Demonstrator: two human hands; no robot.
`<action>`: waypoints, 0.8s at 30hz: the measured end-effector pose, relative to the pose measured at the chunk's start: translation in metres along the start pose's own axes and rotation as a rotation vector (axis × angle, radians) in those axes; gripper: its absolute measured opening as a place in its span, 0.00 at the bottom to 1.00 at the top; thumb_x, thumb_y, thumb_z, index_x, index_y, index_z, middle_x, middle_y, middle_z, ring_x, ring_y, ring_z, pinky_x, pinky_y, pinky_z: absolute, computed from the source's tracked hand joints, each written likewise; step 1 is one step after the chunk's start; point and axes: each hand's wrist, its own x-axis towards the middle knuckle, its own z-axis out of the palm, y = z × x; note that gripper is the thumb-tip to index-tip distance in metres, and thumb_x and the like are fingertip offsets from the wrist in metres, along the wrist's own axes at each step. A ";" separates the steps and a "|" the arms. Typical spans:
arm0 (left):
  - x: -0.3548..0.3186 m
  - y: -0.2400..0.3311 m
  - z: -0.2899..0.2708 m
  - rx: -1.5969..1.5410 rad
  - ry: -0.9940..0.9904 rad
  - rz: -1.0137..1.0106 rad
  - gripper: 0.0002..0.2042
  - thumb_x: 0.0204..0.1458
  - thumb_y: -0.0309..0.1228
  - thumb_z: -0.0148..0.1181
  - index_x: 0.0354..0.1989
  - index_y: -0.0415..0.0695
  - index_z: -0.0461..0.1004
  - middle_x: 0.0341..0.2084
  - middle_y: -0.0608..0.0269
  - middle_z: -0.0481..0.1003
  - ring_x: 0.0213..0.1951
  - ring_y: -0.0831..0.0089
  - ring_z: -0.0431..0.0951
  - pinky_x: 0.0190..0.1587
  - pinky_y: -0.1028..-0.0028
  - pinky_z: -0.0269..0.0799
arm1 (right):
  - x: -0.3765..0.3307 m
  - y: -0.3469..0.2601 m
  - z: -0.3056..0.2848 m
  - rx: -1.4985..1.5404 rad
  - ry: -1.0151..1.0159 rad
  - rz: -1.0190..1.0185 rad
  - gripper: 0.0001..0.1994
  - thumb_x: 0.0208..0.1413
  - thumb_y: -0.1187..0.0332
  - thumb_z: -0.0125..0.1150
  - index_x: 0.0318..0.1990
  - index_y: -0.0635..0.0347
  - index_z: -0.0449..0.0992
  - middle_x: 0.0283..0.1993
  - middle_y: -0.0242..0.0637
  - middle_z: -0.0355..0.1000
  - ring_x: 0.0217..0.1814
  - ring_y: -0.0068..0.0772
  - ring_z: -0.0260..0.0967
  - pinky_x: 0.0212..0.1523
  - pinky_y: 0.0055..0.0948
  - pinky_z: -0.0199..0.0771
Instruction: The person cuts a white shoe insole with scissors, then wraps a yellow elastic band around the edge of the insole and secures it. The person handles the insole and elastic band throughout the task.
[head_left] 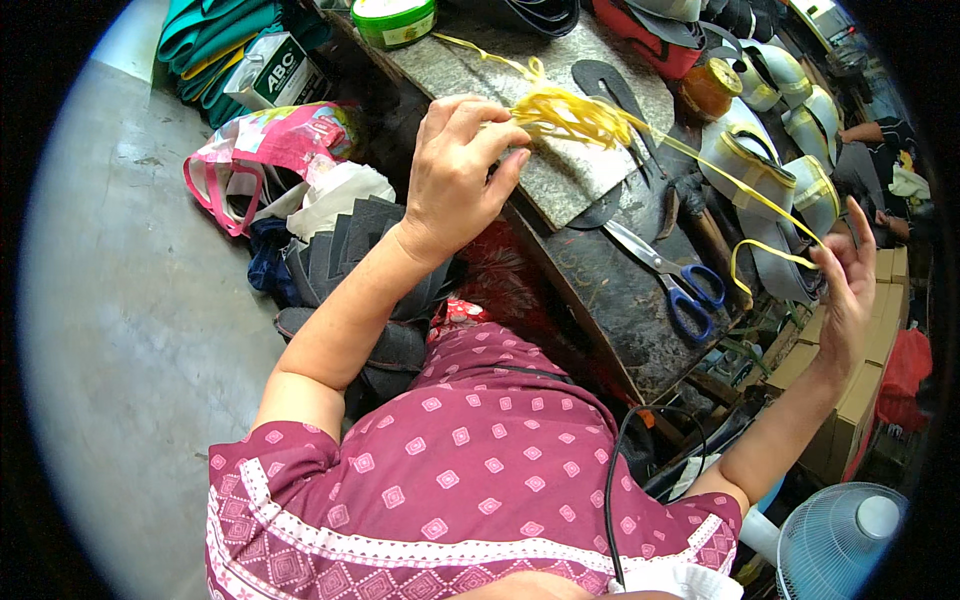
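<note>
A tangled bundle of narrow yellow ribbon (572,116) hangs over the grey board (610,185) on the bench. My left hand (460,165) has its fingers curled on the near end of that bundle. One strand runs taut from it toward the right, where my right hand (848,280) pinches it between thumb and finger, other fingers raised. A short loose tail curls down from the right hand's pinch. Below the strand, scissors (665,275) with blue handles lie partly spread on the dark bench. A black sole-shaped piece (607,85) rests beyond the bundle.
A green-lidded tub (393,22) stands at the bench's far left, an amber jar (710,88) at the right. Beside the jar are several curved grey and cream pieces (750,155). Black pads (350,245) are stacked left. A blue fan (842,545) stands at lower right.
</note>
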 end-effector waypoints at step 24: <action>0.037 0.016 0.044 -0.079 0.029 0.142 0.11 0.45 0.29 0.66 0.38 0.46 0.76 0.39 0.60 0.73 0.47 0.57 0.70 0.51 0.61 0.66 | -0.125 0.165 -0.165 0.339 0.381 0.397 0.28 0.64 0.71 0.52 0.71 0.48 0.54 0.38 0.33 0.72 0.40 0.24 0.73 0.45 0.27 0.76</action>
